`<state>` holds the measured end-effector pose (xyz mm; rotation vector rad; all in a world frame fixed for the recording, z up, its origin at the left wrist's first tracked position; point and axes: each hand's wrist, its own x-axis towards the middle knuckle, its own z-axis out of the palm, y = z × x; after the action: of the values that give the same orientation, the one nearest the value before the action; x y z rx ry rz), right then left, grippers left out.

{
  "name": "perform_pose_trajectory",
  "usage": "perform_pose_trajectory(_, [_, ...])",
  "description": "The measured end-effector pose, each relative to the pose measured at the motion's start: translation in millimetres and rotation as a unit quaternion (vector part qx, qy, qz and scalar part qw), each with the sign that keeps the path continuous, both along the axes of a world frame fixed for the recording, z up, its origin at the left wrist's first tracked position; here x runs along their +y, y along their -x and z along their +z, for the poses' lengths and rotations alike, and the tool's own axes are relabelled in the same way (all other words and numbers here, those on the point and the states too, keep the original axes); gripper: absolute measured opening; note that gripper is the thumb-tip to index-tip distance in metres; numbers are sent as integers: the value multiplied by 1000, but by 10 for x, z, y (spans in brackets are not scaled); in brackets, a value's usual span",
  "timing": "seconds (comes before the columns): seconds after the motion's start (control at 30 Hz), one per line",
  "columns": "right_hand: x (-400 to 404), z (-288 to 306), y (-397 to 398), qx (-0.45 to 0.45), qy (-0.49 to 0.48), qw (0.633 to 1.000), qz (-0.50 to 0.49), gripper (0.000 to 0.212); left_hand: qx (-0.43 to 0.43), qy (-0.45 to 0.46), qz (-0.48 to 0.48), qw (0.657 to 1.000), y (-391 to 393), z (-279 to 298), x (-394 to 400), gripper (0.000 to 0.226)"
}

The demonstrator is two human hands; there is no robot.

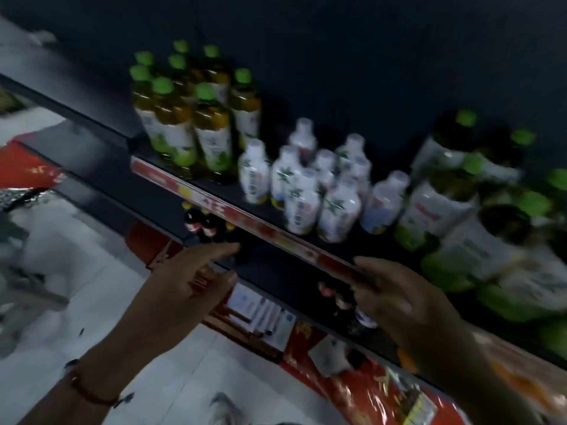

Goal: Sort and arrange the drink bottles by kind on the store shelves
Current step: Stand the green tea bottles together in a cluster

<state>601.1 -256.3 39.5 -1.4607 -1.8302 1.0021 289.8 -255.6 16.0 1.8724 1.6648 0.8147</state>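
Both hands low in the frame, empty. Left hand [187, 280], lower centre-left, fingers straight and extended up-right toward the dark lower shelf. Right hand [395, 297], lower centre-right, fingers loosely extended, tips at the red price-strip edge of the black metal shelf [245, 214]; blur hides any contact. On that shelf, upright: amber green-capped tea bottles [211, 130] upper centre-left, small white-labelled clear bottles [306, 191] at centre, more green-capped bottles [445, 191] toward the right edge. White cluster up and left of the right hand, nearer it than the left. Long axes vertical, so probably a side grasp.
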Motion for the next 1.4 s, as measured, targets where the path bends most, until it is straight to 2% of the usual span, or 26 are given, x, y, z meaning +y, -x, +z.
perform_pose_trajectory(0.03, [56,140,311,26,19,999,5,43,-19,-8,15,1000,201,37,-4,37])
perform_pose_trajectory(0.1, [279,189,927,20,4,999,44,47,-34,-24,37,998,649,119,-53,37])
perform_pose_trajectory(0.17, [367,277,1448,28,0,996,85,48,-10,-38,39,998,1064,197,-110,35])
perform_pose_trajectory(0.3, [537,382,2040,29,3,989,142,50,20,-50,27,998,1618,379,-213,34])
perform_pose_trajectory(0.4, [692,408,2286,22,58,977,204,40,47,-65,16,997,1841,434,-162,37])
perform_pose_trajectory(0.5, [929,381,2480,-8,49,970,236,48,93,-68,17,993,1978,417,70,39])
perform_pose_trajectory(0.6, [1246,342,2697,5,-34,983,178,40,156,-98,29,982,2086,424,504,44])
perform_pose_trajectory(0.7, [1630,316,2878,-31,-153,983,99,40,231,-129,26,964,2200,442,1048,49])
perform_pose_trajectory(0.87, [2289,402,3087,-59,-264,963,2,42,256,-160,16,953,2339,527,1950,54])
perform_pose_trajectory(1.03, [2759,465,3251,-143,-280,948,-53,47,234,-162,-8,958,2438,569,2663,69])
perform_pose_trajectory(1.17, [2899,437,3317,-218,-262,935,-98,46,184,-139,-79,970,2378,530,3022,77])
perform_pose_trajectory(1.3, [2914,451,3279,-237,-239,937,-91,45,129,-116,-169,970,2413,389,3191,97])
perform_pose_trajectory(1.4, [2886,483,3254,-254,-205,942,-76,48,89,-114,-225,964,2497,344,3281,96])
